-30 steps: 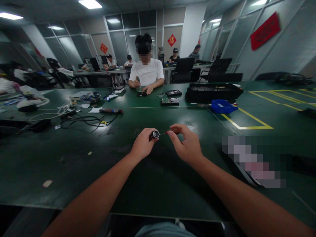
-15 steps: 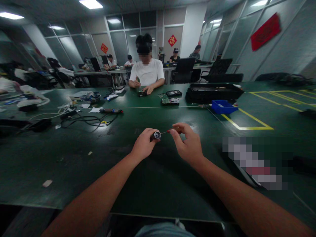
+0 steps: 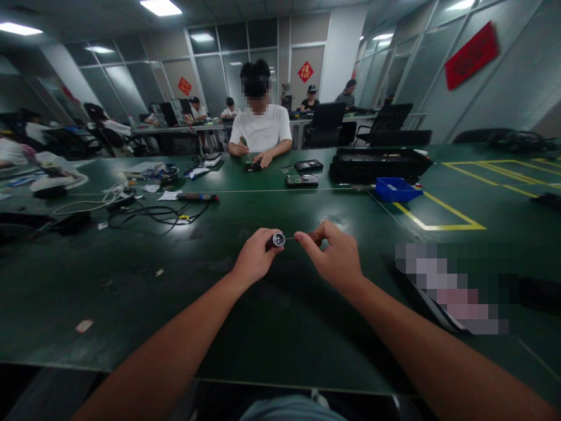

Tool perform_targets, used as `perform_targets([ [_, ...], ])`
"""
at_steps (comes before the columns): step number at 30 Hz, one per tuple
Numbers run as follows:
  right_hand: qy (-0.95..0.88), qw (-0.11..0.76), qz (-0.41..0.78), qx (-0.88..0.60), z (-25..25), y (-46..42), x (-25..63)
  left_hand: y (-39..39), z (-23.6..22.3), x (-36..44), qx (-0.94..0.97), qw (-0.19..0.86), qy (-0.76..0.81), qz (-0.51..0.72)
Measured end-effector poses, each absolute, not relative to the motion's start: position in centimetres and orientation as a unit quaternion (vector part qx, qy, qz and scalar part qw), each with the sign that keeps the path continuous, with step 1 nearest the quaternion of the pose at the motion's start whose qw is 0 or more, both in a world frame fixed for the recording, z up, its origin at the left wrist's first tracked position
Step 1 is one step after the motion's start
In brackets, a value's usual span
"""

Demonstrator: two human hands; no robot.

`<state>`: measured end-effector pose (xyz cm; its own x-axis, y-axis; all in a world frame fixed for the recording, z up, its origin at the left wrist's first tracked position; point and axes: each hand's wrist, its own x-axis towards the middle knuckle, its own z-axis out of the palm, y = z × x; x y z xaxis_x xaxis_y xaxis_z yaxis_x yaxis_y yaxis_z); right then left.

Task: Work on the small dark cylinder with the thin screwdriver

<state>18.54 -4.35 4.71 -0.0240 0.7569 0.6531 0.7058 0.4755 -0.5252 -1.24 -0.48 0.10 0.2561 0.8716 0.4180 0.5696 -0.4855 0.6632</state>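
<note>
My left hand [image 3: 255,257] is closed around a dark cylinder with a silvery round end [image 3: 277,239], held just above the table; the cylinder's exact kind is not clear. In my right hand [image 3: 336,252] is a screwdriver [image 3: 314,237] with a brownish handle, gripped between thumb and fingers. Its thin metal shaft points left and meets the side of the cylinder's end. Whether the tip sits in a screw is too small to tell.
Across the green table [image 3: 245,345] a person in a white shirt [image 3: 263,126] works on a small dark device. Opened drives [image 3: 302,180], a black case [image 3: 379,165], a blue bin [image 3: 397,190], cables [image 3: 153,213] and a multicoloured tool [image 3: 197,197] lie farther off.
My right fingers have shifted on the screwdriver, the thumb moving left over the front of the handle toward the shaft. My left hand and the cylinder stay almost still.
</note>
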Motion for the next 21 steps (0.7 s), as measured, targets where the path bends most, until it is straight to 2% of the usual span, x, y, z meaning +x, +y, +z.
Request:
perform_targets([
  [9, -0.75, 0.475, 0.07, -0.455, 4.71, -4.5, 18.54, -0.48, 0.25, -1.24, 0.774, 0.184, 0.465, 0.388],
  [13, -0.781, 0.445, 0.095, -0.429, 4.68, -4.54, 18.62, -0.54, 0.3, -1.22, 0.777, 0.182, 0.463, 0.385],
  [21, -0.753, 0.428, 0.068, -0.495, 4.54, -4.22, 18.52, -0.51, -0.04, -1.19, 0.778, 0.19, 0.459, 0.386],
])
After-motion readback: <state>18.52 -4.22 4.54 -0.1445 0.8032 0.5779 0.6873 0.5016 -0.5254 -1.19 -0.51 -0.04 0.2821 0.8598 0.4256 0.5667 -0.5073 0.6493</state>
